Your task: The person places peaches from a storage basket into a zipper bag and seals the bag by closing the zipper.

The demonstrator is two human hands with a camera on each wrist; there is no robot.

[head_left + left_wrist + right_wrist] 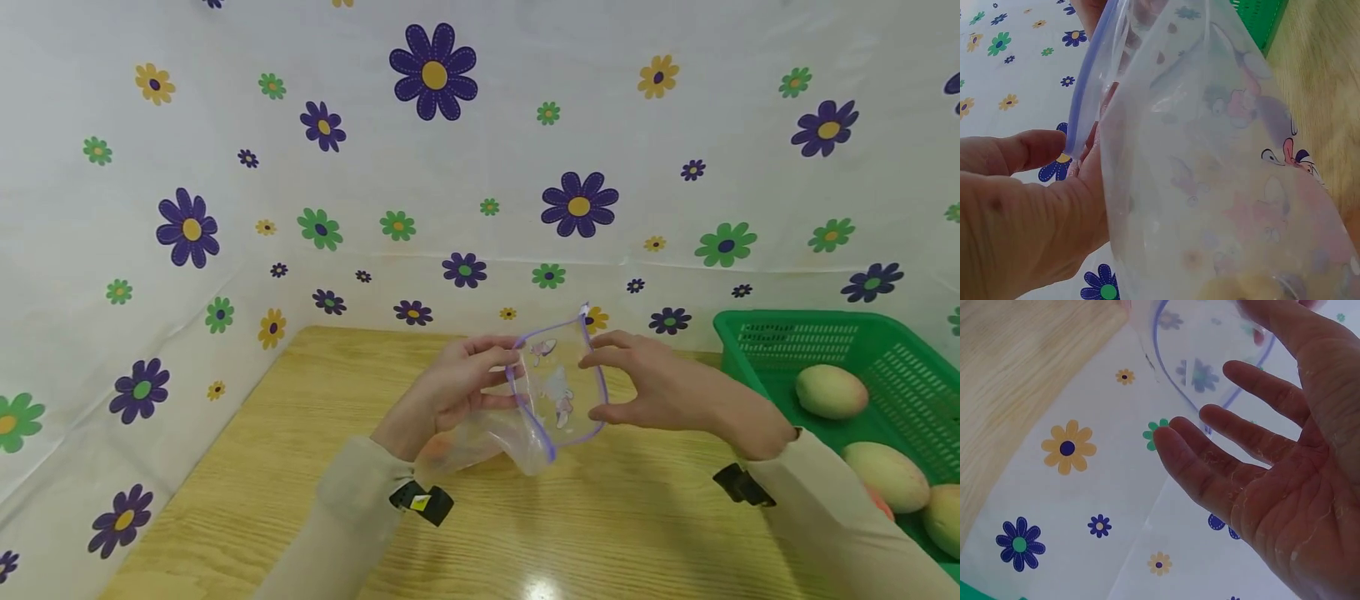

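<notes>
A clear zip bag [480,437] with a purple rim and cartoon prints stands between the hands, its mouth spread wide. The left hand [468,379] holds the left side of that rim, thumb outside and fingers behind the film. From the left wrist view, the bag [1210,187] hangs beside the palm, and something yellowish shows blurred through its lower end. At the opposite side of the mouth is the right hand [652,383], thumb and fingertips right at the rim. Its fingers [1194,469] are spread and loosely bent in the right wrist view.
A green plastic basket [780,319] stands at the right of the wooden table [300,450], with several pale yellow-green fruits [832,392] inside. A white flower-printed cloth [487,150] hangs behind and along the left. Both wrists carry small black devices [422,502].
</notes>
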